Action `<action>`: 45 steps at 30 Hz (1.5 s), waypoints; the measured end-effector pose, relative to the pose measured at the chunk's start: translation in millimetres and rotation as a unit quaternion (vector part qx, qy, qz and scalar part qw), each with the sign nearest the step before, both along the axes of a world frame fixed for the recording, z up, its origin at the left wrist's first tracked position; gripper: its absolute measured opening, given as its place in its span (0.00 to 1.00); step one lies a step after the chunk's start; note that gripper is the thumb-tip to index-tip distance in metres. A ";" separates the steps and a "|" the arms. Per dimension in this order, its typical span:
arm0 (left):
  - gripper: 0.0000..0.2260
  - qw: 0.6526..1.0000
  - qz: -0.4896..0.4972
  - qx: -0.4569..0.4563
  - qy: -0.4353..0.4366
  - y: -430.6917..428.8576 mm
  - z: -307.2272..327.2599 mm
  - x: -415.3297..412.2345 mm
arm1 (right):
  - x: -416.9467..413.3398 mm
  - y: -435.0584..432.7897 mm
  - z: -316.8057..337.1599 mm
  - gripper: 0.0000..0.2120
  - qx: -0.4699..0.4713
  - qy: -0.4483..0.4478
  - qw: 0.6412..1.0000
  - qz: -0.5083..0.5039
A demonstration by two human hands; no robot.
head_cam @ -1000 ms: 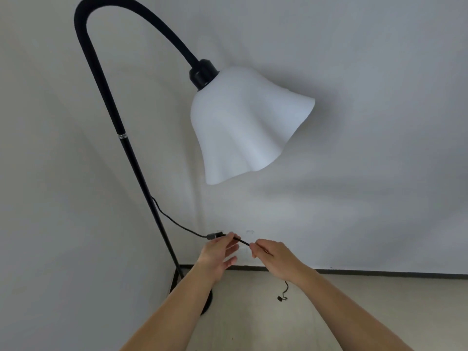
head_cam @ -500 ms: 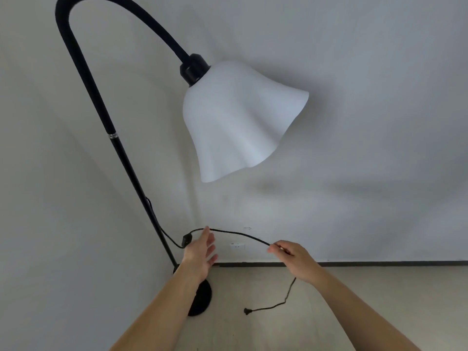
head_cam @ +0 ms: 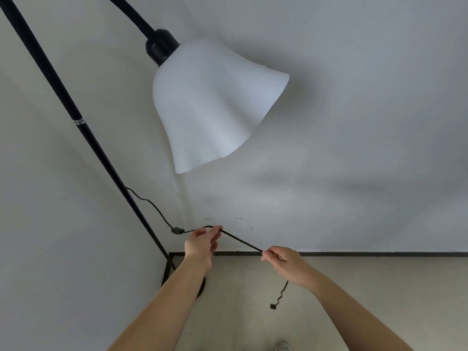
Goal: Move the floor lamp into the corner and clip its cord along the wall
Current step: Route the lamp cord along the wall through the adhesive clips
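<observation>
A black floor lamp with a white bell-shaped shade stands in the room corner; its base is mostly hidden behind my left forearm. Its thin black cord leaves the pole, passes an inline switch, and stretches between my hands close to the wall. My left hand pinches the cord at its raised bend near the wall. My right hand grips the cord lower and to the right. The cord's free end with a small plug dangles below my right hand.
Two small clear clips sit on the back wall just above my left hand. A dark baseboard runs along the wall foot above the beige floor. A shoe tip shows at the bottom edge.
My left hand, open half a second ago, has closed on the cord near the wall. The cord now runs taut between both hands, and the dangling plug end has lifted off the floor.
</observation>
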State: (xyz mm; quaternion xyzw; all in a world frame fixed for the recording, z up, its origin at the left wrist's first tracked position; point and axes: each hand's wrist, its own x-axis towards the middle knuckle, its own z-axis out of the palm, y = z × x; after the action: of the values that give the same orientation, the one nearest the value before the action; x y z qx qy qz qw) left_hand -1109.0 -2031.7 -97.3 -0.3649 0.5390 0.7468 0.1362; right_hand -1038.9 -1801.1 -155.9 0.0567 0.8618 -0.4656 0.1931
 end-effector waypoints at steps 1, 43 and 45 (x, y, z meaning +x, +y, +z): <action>0.13 1.000 0.031 -0.006 -0.003 -2.2 -1.6 -1.9 | 3.3 9.2 -6.2 0.14 0.000 -0.007 1.000 -0.012; 0.07 0.993 -0.112 0.032 0.037 5.3 -434.2 -84.9 | -93.3 -31.2 -397.2 0.11 -0.060 0.028 0.994 -0.087; 0.07 0.990 -0.118 0.052 0.055 0.8 -453.4 -100.4 | -112.3 -32.5 -415.2 0.11 -0.055 0.042 0.995 -0.079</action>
State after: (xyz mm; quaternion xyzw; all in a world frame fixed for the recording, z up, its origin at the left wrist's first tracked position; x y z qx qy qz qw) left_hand -1209.4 -2030.9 -550.7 -0.2501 0.5456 0.7712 0.2122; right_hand -1151.3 -1833.6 -571.1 0.0939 0.8353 -0.5277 0.1222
